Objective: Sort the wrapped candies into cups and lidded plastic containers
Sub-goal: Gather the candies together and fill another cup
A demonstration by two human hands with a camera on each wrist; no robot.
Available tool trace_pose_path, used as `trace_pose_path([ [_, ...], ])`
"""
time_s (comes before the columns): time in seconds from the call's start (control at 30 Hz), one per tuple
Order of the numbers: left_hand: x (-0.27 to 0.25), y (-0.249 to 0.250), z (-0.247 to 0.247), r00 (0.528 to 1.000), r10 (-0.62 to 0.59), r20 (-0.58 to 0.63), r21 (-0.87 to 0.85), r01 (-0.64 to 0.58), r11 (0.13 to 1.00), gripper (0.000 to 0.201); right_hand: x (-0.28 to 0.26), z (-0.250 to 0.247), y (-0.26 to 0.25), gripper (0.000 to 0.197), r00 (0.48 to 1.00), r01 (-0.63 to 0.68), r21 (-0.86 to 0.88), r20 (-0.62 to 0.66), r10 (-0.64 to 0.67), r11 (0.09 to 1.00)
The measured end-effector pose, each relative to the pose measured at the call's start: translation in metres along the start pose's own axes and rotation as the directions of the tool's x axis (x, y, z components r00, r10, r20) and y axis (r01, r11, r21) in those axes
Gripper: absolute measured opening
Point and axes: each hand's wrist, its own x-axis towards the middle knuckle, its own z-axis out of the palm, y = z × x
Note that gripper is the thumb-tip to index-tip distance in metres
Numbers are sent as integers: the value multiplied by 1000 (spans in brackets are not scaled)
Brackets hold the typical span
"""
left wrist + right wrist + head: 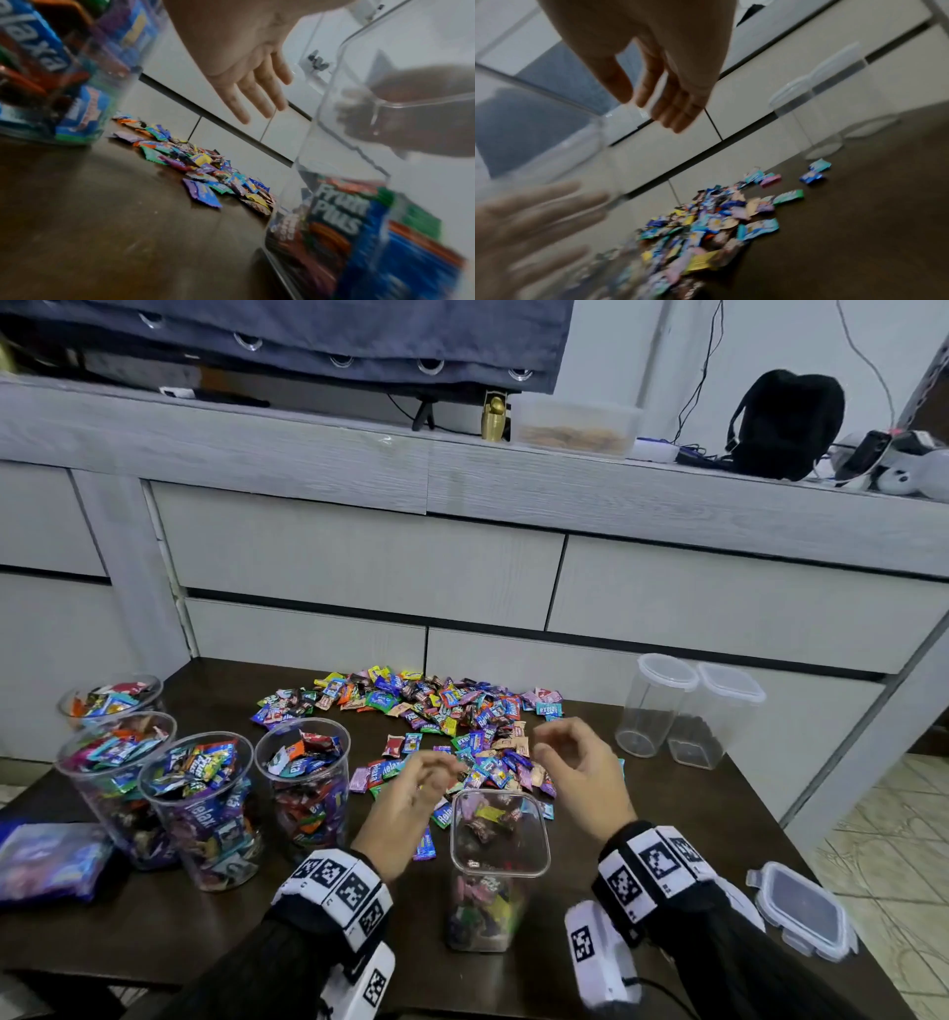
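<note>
A heap of wrapped candies (447, 716) lies on the dark table (667, 814). In front of it stands a square clear container (499, 855) without a lid, partly filled with candies. My left hand (418, 780) hovers just left of the container's far rim, fingers straight and empty in the left wrist view (257, 91). My right hand (567, 755) hangs above the heap's near right edge, its fingers loosely curled, holding nothing (664, 97). Both hands are clear of the table.
Several round clear cups (205, 809) full of candies stand at the left, with a blue bag (46, 865) beside them. Two lidded clear containers (683, 711) with nothing inside stand at the back right. A loose lid (801, 911) lies at the front right corner.
</note>
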Motion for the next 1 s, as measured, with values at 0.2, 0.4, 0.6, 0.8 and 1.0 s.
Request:
trace_pose_path([
  [0.2, 40, -33, -3, 893, -372, -252, 706, 433, 561, 85, 30, -4, 69, 90, 878, -319, -579, 116, 464, 750],
  [0.4, 64, -94, 8, 787, -524, -325, 861, 475, 180, 113, 49, 8, 126, 142, 819, -305, -856, -13, 573, 417],
  [0.6, 85, -110, 5, 841, -514, -170, 946, 284, 154, 134, 69, 1, 162, 156, 771, -403, -822, -68, 634, 403],
  [0.8, 119, -97, 6, 829, -558, 29, 957, 138, 256, 134, 95, 31, 155, 144, 811, -178, -822, 188, 553, 541],
  [1.0, 143, -92, 13, 837, -497, 227, 921, -18, 390, 131, 105, 58, 139, 143, 757, -28, -811, 365, 542, 585],
])
